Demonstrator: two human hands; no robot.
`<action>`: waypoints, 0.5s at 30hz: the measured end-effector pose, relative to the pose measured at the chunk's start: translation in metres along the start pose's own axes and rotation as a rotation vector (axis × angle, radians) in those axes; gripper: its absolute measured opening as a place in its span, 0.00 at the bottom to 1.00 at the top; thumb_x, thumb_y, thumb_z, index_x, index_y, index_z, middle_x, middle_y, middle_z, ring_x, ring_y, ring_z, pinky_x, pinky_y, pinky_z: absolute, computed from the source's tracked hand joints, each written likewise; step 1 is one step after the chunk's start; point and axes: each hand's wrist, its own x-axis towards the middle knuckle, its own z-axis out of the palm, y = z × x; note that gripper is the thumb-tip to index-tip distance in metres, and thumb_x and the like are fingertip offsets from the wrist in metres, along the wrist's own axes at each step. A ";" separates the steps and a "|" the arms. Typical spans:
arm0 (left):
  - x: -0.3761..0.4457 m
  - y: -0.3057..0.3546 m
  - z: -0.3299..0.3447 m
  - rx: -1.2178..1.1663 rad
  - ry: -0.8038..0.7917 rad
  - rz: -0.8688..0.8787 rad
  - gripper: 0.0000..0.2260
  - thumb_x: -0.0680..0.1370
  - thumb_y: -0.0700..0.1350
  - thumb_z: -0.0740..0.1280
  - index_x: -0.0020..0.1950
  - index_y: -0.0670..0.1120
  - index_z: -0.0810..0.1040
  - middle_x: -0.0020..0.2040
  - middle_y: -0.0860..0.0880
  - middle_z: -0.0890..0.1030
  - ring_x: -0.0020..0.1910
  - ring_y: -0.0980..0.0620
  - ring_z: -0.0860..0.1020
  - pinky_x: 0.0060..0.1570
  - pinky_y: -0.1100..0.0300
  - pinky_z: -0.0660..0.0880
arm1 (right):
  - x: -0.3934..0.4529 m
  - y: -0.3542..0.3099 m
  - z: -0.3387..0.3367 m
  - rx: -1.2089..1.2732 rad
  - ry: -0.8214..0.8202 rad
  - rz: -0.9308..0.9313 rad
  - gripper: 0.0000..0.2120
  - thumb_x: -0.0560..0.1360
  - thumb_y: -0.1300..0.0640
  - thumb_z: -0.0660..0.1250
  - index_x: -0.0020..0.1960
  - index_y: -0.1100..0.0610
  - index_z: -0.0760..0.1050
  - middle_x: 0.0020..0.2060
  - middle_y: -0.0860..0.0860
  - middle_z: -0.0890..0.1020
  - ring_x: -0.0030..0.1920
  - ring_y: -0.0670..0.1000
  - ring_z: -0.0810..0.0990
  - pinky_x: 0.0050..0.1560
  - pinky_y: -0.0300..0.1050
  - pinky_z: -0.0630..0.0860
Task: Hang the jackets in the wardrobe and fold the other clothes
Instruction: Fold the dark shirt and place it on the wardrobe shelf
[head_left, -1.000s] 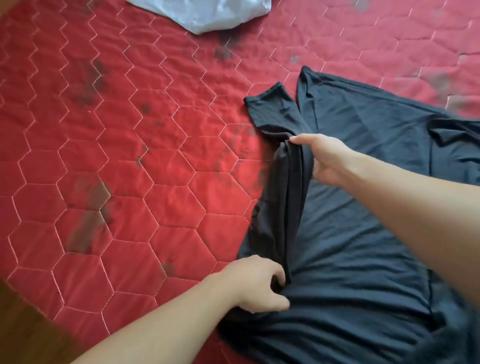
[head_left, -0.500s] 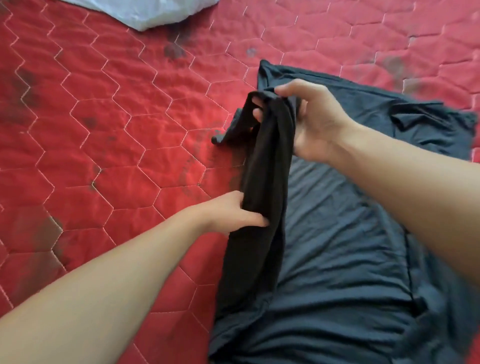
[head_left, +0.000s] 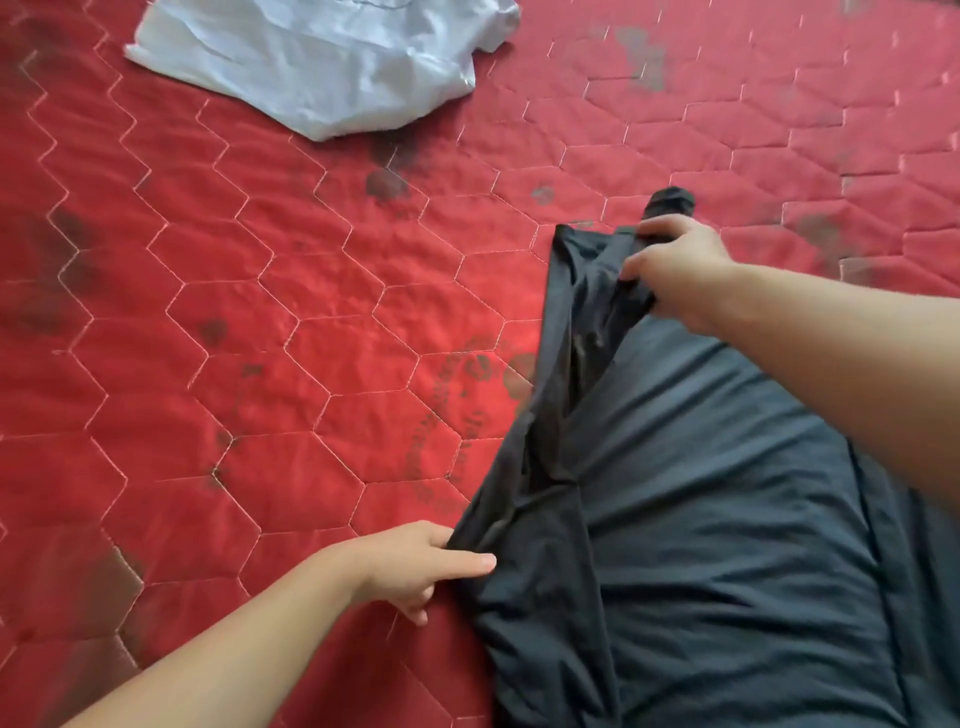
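A dark grey T-shirt (head_left: 717, 530) lies spread on the red quilted bed cover (head_left: 260, 364), filling the lower right of the view. Its left side is turned over onto the body as a long fold. My right hand (head_left: 675, 270) is shut on the upper end of that fold, near the sleeve, whose tip sticks out beyond my fingers. My left hand (head_left: 415, 566) pinches the lower left edge of the same shirt against the cover. The shirt's right side runs under my right forearm and out of view.
A crumpled pale blue-white garment (head_left: 322, 57) lies at the top of the bed cover, well apart from the shirt. The red cover shows dark stains and a faded round print left of the shirt.
The lifted left side of the shirt has come down and over onto the body. My left hand slid down the fold to the lower edge; my right hand moved right with the sleeve end.
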 end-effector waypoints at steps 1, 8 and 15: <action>0.001 -0.001 -0.002 -0.034 -0.006 0.001 0.09 0.79 0.54 0.65 0.52 0.50 0.78 0.23 0.57 0.61 0.23 0.58 0.61 0.36 0.62 0.75 | 0.003 0.004 0.003 -0.115 -0.002 -0.012 0.24 0.72 0.68 0.67 0.65 0.51 0.73 0.39 0.48 0.76 0.34 0.49 0.75 0.36 0.46 0.76; 0.013 0.004 -0.012 -0.058 -0.090 -0.060 0.12 0.77 0.55 0.68 0.53 0.49 0.79 0.24 0.55 0.61 0.21 0.58 0.62 0.34 0.58 0.79 | 0.032 -0.020 0.013 0.271 -0.008 -0.021 0.31 0.69 0.71 0.55 0.64 0.45 0.72 0.41 0.50 0.76 0.37 0.50 0.75 0.36 0.42 0.73; 0.022 0.008 -0.014 0.067 -0.091 -0.074 0.24 0.75 0.59 0.69 0.59 0.40 0.78 0.25 0.54 0.64 0.22 0.57 0.66 0.36 0.56 0.81 | 0.032 0.045 0.024 -0.496 0.201 -0.091 0.17 0.76 0.50 0.63 0.63 0.53 0.70 0.61 0.56 0.72 0.58 0.58 0.74 0.58 0.49 0.70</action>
